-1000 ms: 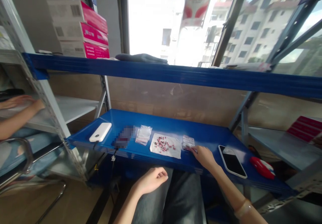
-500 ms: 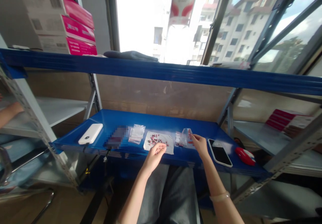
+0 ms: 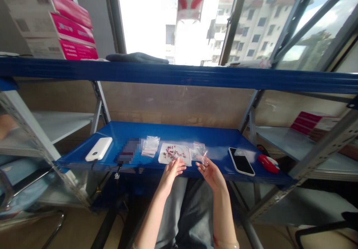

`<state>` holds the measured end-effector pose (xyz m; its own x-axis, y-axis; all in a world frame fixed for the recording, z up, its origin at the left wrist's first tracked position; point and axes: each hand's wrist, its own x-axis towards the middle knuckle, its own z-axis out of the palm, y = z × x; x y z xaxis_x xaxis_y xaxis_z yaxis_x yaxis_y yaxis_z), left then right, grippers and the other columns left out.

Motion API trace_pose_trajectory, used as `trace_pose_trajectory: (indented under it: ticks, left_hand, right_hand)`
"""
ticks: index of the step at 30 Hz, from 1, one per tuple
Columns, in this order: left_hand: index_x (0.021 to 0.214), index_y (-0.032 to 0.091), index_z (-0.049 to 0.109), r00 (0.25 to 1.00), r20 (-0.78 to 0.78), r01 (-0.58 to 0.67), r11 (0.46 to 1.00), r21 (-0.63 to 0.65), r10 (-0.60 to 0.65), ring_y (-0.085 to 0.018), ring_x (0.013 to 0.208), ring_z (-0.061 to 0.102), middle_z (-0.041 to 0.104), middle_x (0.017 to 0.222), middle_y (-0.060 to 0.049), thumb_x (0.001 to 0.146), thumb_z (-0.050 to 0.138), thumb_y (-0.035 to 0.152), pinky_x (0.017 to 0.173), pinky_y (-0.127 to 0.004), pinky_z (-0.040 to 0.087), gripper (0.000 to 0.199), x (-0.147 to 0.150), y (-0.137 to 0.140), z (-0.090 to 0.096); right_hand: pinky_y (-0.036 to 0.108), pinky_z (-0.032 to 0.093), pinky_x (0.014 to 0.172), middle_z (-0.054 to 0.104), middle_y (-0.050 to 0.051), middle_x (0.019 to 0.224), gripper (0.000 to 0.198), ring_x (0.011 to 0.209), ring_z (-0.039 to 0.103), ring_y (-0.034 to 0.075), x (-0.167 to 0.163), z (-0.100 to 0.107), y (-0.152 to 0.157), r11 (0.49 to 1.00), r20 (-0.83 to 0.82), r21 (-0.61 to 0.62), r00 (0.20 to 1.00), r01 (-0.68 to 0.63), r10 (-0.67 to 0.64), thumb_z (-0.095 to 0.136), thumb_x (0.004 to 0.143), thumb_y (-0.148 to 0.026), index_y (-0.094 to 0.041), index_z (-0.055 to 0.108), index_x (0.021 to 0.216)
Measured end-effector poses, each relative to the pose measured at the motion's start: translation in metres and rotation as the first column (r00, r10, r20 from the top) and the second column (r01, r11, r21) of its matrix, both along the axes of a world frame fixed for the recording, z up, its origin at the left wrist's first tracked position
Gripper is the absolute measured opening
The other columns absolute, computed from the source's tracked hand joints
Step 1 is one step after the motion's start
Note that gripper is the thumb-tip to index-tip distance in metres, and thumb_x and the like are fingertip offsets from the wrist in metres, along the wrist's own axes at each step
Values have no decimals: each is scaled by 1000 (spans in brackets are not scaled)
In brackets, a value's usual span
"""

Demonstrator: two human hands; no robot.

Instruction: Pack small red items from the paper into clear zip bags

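Note:
A white sheet (image 3: 181,161) with several small dark red beads (image 3: 172,152) spread over it lies near the front of the blue table. My left hand (image 3: 172,172) is at the sheet's near edge, fingers stretched out and apart, nothing seen in them. To its right, my right hand (image 3: 211,172) pinches a small clear plastic bag (image 3: 203,156) by its edge. Behind it lies another small zip bag (image 3: 199,145); the two overlap, so their contents are hard to make out. A stack of clear zip bags (image 3: 151,145) sits left of the sheet.
On the blue table (image 3: 179,129) a white power bank (image 3: 99,149) and a blurred-out dark item (image 3: 128,151) lie left. A phone (image 3: 241,161) and a red-and-white object (image 3: 268,163) lie right. A blue shelf beam (image 3: 179,75) crosses above.
My right hand has drawn back and turned its palm inward, bringing the clear bag lower and closer to me. The fingers of my left hand have spread. The camera view has shifted slightly.

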<state>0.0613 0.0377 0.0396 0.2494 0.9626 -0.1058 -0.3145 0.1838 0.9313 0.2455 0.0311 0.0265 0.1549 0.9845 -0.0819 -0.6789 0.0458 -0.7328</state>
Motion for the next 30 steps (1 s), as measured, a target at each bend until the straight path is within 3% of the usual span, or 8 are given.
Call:
trace_pose_trajectory:
  ticks: [5, 8, 12, 16, 20, 25, 27, 30]
  left_hand:
    - [90, 10, 66, 997, 39, 72, 997, 31, -73, -20, 78, 68, 71, 91, -14, 73, 69, 43, 70, -27, 48, 37, -11, -6, 13]
    - [85, 10, 67, 999, -17, 43, 995, 87, -42, -18, 72, 67, 72, 83, -11, 73, 69, 40, 66, -26, 48, 32, -23, -8, 18]
    - [76, 11, 67, 996, -61, 74, 984, 164, -65, -17, 70, 65, 69, 76, -8, 77, 65, 39, 69, -27, 48, 27, -40, -12, 27]
    - [58, 16, 53, 997, 71, -29, 964, 264, 11, -11, 57, 54, 56, 56, 2, 78, 65, 32, 63, -24, 44, 28, -52, -19, 38]
    - [54, 17, 45, 999, 36, 19, 950, 313, -32, -8, 49, 44, 44, 50, 5, 81, 61, 31, 53, -22, 36, 34, -57, -27, 47]
    - [54, 16, 48, 938, -220, 333, 876, 350, -269, -11, 50, 52, 51, 50, 2, 80, 61, 33, 55, -25, 35, 34, -60, -35, 51]
    - [55, 16, 47, 910, -259, 400, 852, 337, -325, -14, 53, 58, 54, 51, 0, 81, 61, 36, 54, -25, 35, 35, -60, -35, 51]
    - [58, 16, 47, 911, -290, 385, 857, 343, -293, -12, 51, 56, 54, 52, 2, 79, 63, 40, 52, -23, 32, 35, -59, -34, 49]
  right_hand:
    - [20, 49, 52, 71, 10, 90, 29, 63, 66, 15, -30, 17, -13, 980, 158, 76, 973, -185, 171, 73, 71, -34, -13, 64, 87]
    - [19, 44, 47, 68, 7, 76, 31, 58, 64, 14, -38, 25, -17, 963, 259, 74, 937, -261, 234, 70, 75, -40, -12, 62, 85]
    - [18, 38, 43, 59, 0, 60, 37, 50, 59, 12, -43, 28, -20, 986, 482, -25, 862, -165, 156, 71, 70, -47, -14, 58, 82]
    - [17, 30, 37, 52, -5, 52, 39, 42, 49, 8, -48, 39, -26, 998, 666, -21, 744, -53, 54, 71, 67, -50, -17, 53, 73]
    - [17, 25, 35, 46, -6, 47, 38, 37, 44, 7, -65, 57, -39, 973, 576, 21, 798, -228, 174, 61, 79, -52, -18, 47, 68]
    - [17, 23, 31, 55, -1, 51, 43, 36, 50, 8, -92, 64, -45, 873, 518, 31, 754, -488, 403, 49, 86, -54, -16, 51, 66]
    - [17, 24, 30, 59, 1, 55, 43, 36, 51, 8, -97, 62, -43, 849, 529, 31, 729, -528, 434, 49, 86, -54, -15, 52, 66]
    - [16, 26, 29, 59, 0, 54, 39, 37, 51, 8, -95, 60, -41, 851, 519, -1, 727, -526, 450, 52, 84, -51, -15, 52, 68]
